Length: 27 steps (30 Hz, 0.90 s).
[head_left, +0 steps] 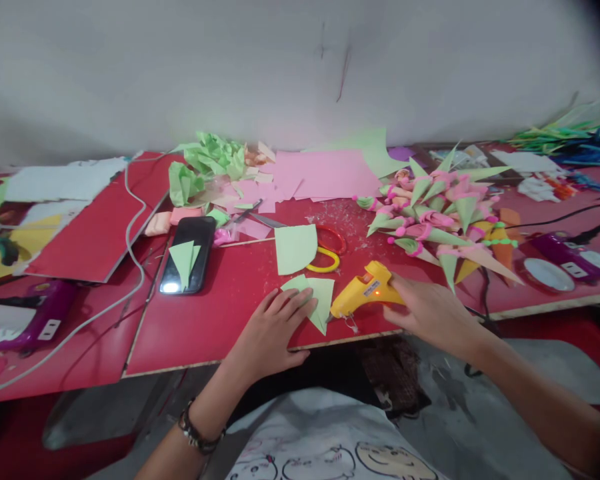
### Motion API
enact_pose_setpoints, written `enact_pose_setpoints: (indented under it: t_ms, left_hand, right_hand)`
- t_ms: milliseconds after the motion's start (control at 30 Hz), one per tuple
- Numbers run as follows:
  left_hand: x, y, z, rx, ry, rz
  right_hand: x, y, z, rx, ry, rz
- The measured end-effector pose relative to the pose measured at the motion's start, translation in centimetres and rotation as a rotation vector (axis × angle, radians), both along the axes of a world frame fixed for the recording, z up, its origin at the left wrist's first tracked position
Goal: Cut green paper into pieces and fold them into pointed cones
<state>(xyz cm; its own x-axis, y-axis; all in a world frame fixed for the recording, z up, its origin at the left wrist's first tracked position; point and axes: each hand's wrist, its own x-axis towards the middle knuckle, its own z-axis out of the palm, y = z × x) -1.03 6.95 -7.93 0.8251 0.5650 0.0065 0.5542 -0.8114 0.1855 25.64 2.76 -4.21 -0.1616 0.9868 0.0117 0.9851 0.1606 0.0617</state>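
At the near edge of the red table [205,333], your left hand [265,340] lies loose and open over the folded green paper [323,300], whose tip aims toward you. Your right hand [430,310] grasps the yellow glue gun [356,298], nozzle [335,310] leftward, just beside that paper. Your left hand covers some folds; you can't make out the trigger.

You're at a small craft workspace — red tables [240,287] against a plain wall [230,73], spread with coloured paper [325,175], scissors [327,259], a glue gun [367,291] and a heap of paper flowers [435,213].
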Motion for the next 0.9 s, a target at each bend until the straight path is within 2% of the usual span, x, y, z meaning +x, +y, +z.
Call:
enact_pose_setpoints:
  t_ms: [233,533,900]
  left_hand:
    - [0.0,0.0,0.0,-0.006,-0.013,0.009]
    - [0.0,-0.1,0.1,-0.009,-0.004,0.005]
    - [0.0,-0.1,0.1,-0.014,0.000,0.011]
  right_hand:
    - [0.1,0.4,0.6,-0.031,-0.026,-0.046]
    - [0.7,0.9,0.3,-0.005,0.004,-0.081]
    - [0.7,1.8,0.6,-0.039,0.001,-0.198]
